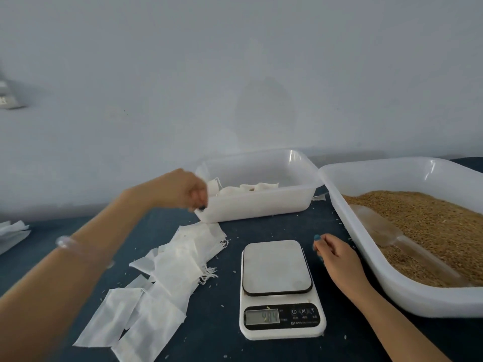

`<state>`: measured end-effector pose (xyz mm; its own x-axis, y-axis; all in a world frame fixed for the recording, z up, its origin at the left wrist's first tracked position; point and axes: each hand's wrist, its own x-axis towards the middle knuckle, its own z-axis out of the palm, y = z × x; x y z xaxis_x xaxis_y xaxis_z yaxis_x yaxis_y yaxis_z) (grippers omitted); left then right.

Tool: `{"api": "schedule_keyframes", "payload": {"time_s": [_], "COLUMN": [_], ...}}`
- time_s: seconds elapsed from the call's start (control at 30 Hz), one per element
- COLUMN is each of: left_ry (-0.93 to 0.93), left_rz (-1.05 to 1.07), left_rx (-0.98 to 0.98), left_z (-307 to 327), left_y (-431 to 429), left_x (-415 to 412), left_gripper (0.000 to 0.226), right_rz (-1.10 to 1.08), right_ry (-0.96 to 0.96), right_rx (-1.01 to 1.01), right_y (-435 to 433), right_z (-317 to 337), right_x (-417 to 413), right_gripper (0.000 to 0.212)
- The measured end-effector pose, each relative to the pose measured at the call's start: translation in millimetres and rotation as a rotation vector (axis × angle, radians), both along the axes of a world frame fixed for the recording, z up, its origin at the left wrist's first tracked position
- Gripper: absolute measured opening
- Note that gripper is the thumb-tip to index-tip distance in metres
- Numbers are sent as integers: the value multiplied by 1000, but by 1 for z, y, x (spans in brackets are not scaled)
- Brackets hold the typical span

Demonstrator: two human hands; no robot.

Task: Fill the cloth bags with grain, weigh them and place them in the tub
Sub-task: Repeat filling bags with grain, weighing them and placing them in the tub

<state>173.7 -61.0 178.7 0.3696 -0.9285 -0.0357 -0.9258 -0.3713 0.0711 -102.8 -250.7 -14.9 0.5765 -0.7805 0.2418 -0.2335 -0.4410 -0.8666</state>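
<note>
My left hand [183, 190] hangs, blurred, at the left end of the small white tub [261, 205]. Its fingers droop loosely in front of the tub wall, and I see nothing held between them. Filled cloth bags [245, 188] lie inside the tub, one corner right beside that hand. My right hand [335, 253] rests on the dark table between the scale [277, 267] and the grain tub [407, 299], fingers loosely curled and holding nothing. The scale's plate is bare and its display is lit. Several empty cloth bags [167, 273] lie spread on the table at the left.
The large tub at the right holds brown grain [428, 220] with a translucent scoop [386, 236] lying in it. Loose grains are scattered over the table. More white bags [13, 231] lie at the far left edge. A pale wall stands close behind the tubs.
</note>
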Motion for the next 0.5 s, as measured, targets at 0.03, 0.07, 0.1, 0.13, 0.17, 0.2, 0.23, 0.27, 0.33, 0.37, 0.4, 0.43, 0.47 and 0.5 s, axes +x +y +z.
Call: {"api": "schedule_keyframes", "payload": {"time_s": [0.03,0.07,0.1,0.13,0.17,0.2,0.23,0.27,0.33,0.37,0.4,0.43,0.47,0.5], "left_ry": [-32,-56,-78,-91,-95,-82,-56,-27,17,55,88,103,101,105], "left_rz": [88,190,298,399,478,538,588,617,638,652,664,674,680,677], "left_rx": [123,250,380,512,633,725,761,722,526,424,343,280,236,213], "left_z": [-3,-10,-21,-34,-49,-64,-79,-93,-114,-120,-124,-128,-130,-133], "left_y": [20,40,60,80,98,114,128,141,161,169,175,180,183,186], "left_x": [3,6,9,10,9,9,7,9,13,14,13,12,12,13], "left_gripper": [12,9,7,11,24,42,57,66,72,73,72,72,71,70], "right_rz": [0,-1,-2,-3,-3,-2,1,4,3,2,2,1,2,3], "right_ry": [-1,1,4,5,0,-5,-6,-7,-9,-7,-4,-5,-7,-9], "right_rx": [2,2,0,0,1,0,-4,-8,-12,-14,-16,-18,-17,-13], "right_y": [0,0,1,1,1,1,2,2,2,2,2,2,2,2], "right_z": [0,0,0,0,0,0,0,0,0,0,0,0,0,0], "right_x": [0,0,0,0,0,0,-1,-1,-1,-2,-2,-2,-2,-2], "right_gripper": [30,30,30,30,31,31,32,32,32,32,32,32,31,31]}}
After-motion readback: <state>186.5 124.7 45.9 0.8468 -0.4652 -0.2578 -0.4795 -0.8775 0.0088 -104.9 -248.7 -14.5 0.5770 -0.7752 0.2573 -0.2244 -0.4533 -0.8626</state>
